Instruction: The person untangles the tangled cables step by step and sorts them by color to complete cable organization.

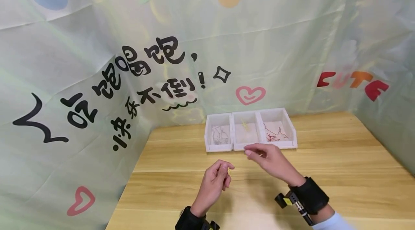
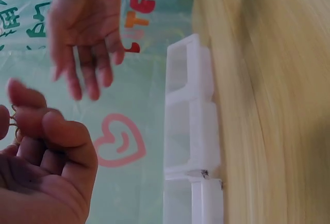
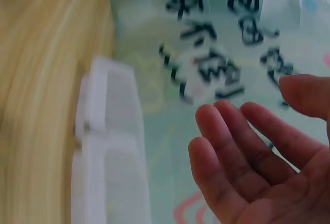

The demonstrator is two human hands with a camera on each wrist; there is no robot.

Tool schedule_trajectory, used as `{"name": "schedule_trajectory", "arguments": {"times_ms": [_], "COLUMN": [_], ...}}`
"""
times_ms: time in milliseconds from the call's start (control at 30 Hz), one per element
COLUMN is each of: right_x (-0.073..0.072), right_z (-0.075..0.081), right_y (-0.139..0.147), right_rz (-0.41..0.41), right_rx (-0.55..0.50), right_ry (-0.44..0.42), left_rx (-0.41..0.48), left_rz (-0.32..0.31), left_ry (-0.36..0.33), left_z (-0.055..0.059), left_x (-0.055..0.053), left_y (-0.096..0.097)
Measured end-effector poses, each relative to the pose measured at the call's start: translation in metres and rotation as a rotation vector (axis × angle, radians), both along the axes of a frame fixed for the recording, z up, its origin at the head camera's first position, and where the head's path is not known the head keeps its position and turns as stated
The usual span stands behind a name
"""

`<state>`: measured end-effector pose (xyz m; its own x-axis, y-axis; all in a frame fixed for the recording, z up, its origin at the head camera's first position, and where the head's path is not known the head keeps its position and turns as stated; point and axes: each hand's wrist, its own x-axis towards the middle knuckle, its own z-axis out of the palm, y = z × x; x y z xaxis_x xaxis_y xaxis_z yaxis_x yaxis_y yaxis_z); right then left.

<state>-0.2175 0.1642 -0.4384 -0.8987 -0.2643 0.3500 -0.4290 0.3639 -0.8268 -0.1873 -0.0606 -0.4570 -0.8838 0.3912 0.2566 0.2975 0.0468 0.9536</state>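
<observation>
My left hand (image 1: pixel 211 183) is raised over the table and pinches a thin yellow string (image 1: pixel 230 172); loops of it (image 2: pixel 14 123) show by the fingertips in the left wrist view. To its right, my right hand (image 1: pixel 270 159) hovers just in front of a white three-compartment box (image 1: pixel 220 148). Seen from the right wrist, its fingers (image 3: pixel 227 146) are loosely bent and spread, with nothing between them. Pale strings (image 1: pixel 220 135) lie in the box's left compartment, yellow strings (image 1: pixel 245 126) in the middle one and red strings (image 1: pixel 273 134) in the right one.
The box stands at the back of a wood-grain table (image 1: pixel 168 158), close to a printed fabric backdrop (image 1: pixel 181 7) that rises behind and at both sides. Black straps with small cameras (image 1: pixel 308 195) circle both wrists.
</observation>
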Motion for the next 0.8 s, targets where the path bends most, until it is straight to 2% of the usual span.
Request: {"name": "schedule_trajectory", "arguments": {"times_ms": [133, 267, 367, 467, 567, 700, 800], "right_x": [0.015, 0.029, 0.038, 0.043, 0.045, 0.045, 0.038], "right_z": [0.007, 0.021, 0.032, 0.039, 0.04, 0.04, 0.024], "right_y": [-0.025, -0.041, -0.048, -0.051, -0.053, -0.053, -0.052], "right_rz": [0.124, 0.22, 0.243, 0.245, 0.23, 0.21, 0.197], "right_rx": [-0.035, -0.058, -0.057, -0.044, -0.031, -0.011, 0.014], "right_ry": [-0.049, -0.046, -0.028, -0.022, -0.008, 0.045, 0.099], "left_rx": [0.023, 0.047, 0.042, 0.045, 0.064, 0.087, 0.083], "left_rz": [0.001, -0.01, -0.01, -0.003, 0.009, 0.011, 0.006], "left_ry": [-0.003, 0.001, -0.013, -0.057, -0.085, -0.047, -0.044], "left_z": [0.006, 0.022, 0.032, 0.031, 0.021, 0.007, 0.016], "left_x": [0.002, 0.011, 0.016, 0.016, 0.012, 0.006, 0.01], "left_y": [0.001, 0.002, 0.003, 0.002, 0.002, 0.002, 0.001]}}
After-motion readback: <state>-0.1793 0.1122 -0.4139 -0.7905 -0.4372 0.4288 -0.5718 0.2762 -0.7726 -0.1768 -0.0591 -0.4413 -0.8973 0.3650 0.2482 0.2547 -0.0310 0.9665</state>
